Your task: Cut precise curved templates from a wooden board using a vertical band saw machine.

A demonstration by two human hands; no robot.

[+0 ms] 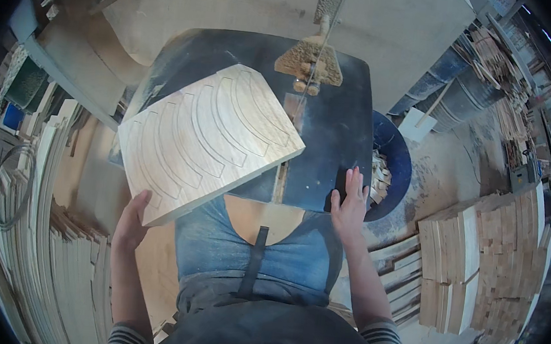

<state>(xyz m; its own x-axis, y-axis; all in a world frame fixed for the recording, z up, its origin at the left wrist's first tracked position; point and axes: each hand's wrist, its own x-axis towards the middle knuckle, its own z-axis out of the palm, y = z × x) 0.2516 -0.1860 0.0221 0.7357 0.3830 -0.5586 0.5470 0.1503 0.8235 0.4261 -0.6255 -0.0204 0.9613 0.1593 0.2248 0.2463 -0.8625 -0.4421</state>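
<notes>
Closest to us, our left hand [131, 220] grips the near corner of one wooden board [207, 141], fingers curled under its lower edge; the board is tilted and rests partly over the left side of the dark saw table [339, 122], its near-left part overhanging the table's edge. We count roughly seven curved outlines drawn across its face, nested one beside another. Our right hand [350, 203] lies flat and open on the table's near right edge, clutching nothing, well apart from the board. Between the two hands the table's front edge meets our blue apron [255, 252]. Right of the board there's a bare stretch of table, and the thin saw blade [310, 77] runs upright just beyond the board's far right corner, with one dusty blade guide [310, 60] behind it. Past the table's right edge sits one blue bin [391, 166] holding offcuts. Stacks of wood pieces [478, 255] crowd the right, and more planks [53, 244] hem in the left.
</notes>
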